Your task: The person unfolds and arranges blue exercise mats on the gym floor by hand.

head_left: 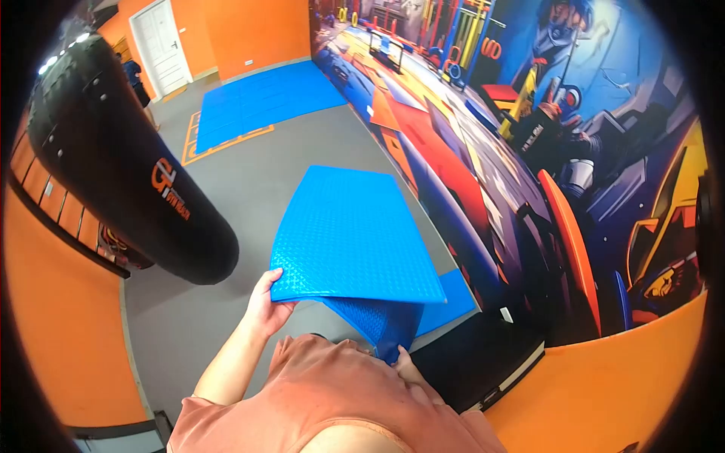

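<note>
A blue textured exercise mat is held up in front of my body, with its wide upper panel tilted away from me. Below that panel, a second, darker part of the mat hangs folded down towards my waist. My left hand is closed around the near left corner, thumb on top. Lower down, my right hand grips the lower part near its bottom end; most of those fingers are hidden behind it and by my shirt.
A black punching bag hangs at left. Blue mats lie on the grey floor ahead, and another blue piece lies by the mural wall. A black padded block sits at right. A person stands behind the bag.
</note>
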